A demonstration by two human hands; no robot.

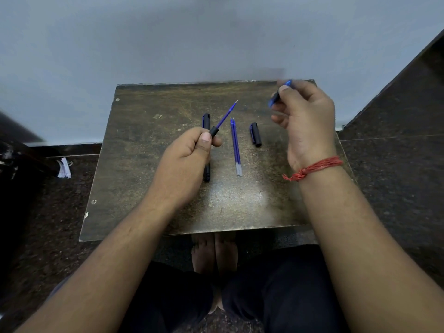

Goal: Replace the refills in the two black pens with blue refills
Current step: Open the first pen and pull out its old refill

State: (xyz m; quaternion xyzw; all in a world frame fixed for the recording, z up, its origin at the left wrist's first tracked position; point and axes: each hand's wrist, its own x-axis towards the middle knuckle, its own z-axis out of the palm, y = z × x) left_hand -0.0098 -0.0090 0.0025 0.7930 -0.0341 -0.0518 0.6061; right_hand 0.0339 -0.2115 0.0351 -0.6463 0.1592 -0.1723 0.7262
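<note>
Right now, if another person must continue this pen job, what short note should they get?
Left hand grips an opened pen body with a refill sticking out.
Right hand pinches a blurred blue piece, maybe the pen's front part.
On the table: second pen, capped, partly under the left hand; two spare blue refills; a loose cap.
Done: first pen opened.
Left: swap both refills, close both pens.

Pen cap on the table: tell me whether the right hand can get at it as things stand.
Probably not yet: the pen cap lies uncovered just left of the right hand, but that hand grips a blue pen part and must free its fingers first.
</note>
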